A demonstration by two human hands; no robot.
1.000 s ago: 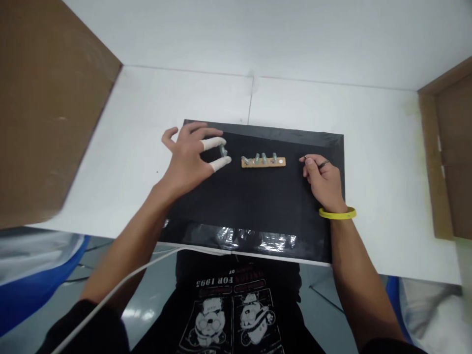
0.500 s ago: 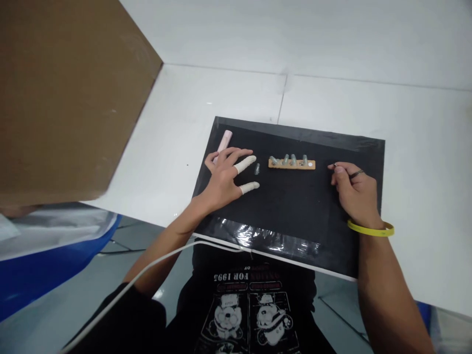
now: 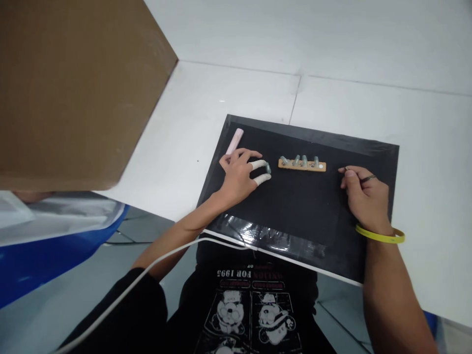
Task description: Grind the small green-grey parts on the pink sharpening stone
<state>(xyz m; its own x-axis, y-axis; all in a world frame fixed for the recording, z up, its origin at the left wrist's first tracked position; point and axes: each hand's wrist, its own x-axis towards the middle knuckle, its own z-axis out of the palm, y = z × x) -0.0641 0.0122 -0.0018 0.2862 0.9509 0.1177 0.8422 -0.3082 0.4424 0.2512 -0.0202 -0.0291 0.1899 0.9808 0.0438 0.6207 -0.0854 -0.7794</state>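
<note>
My left hand, with pale finger cots on thumb and index finger, has these two fingertips closed about a grey-green false nail at the mat's surface. To its right lies a narrow wooden nail stand with several similar nails standing on it, the leftmost tilted. My right hand, wearing a ring and a yellow wristband, is raised over the right side of the mat. Its thumb and index finger are pinched on something tiny that I cannot make out.
A black mat covers the front of the white table. A pale pink stick lies behind my left fingers. A brown board stands at the left. A white cable crosses my left arm.
My left thumb and index finger, apart on either side of the loose nail before, have closed on it. My right hand keeps its pinch. The whole view has shifted slightly.
</note>
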